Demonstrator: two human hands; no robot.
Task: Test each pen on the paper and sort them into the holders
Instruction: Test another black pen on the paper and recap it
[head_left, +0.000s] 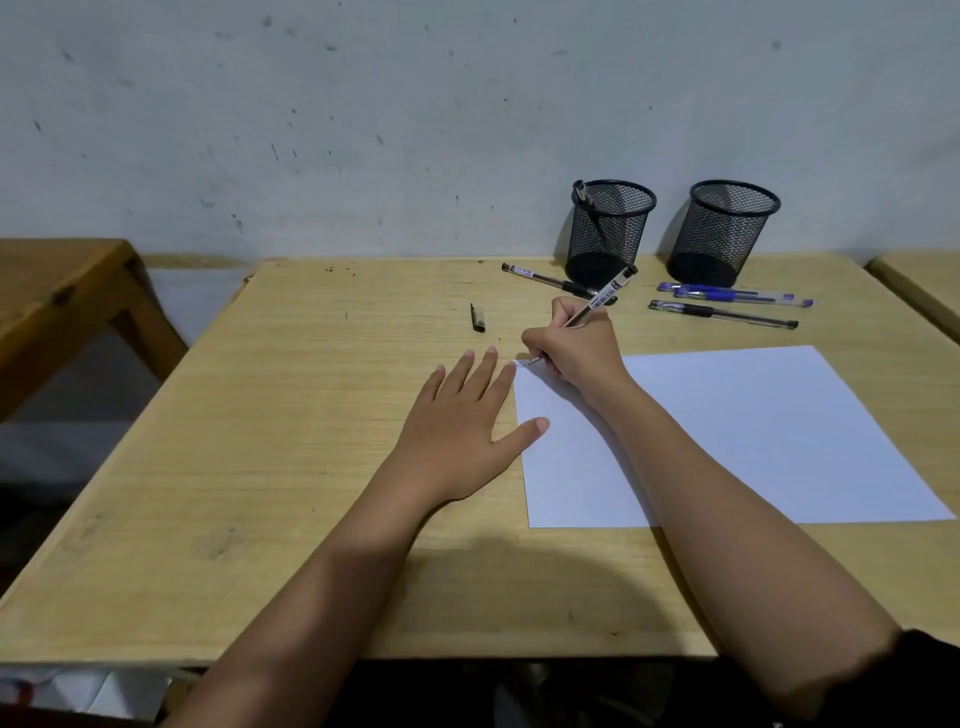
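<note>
From the head view, your right hand (576, 348) is closed around a clear-barrelled pen (597, 301) in a writing grip, its tip down at the far-left corner of the white paper (753, 431), where a faint scribble shows; starting at the corner probably saves the rest of the sheet for later tests. Your left hand (462, 421) lies flat with fingers spread, grasping nothing, thumb and a fingertip on the paper's left edge, apparently to stop the sheet sliding under the strokes. A pen cap (478, 318) lies loose on the table (260, 467) beyond that hand, most likely from the pen in use. Two mesh holders stand at the back against the wall: the left holder (608, 234) already has one pen leaning in it, while the right holder (719, 234) looks empty. Untested pens wait close in front of them: a black pen (545, 279), two blue pens (732, 294) and another black pen (722, 314).
</note>
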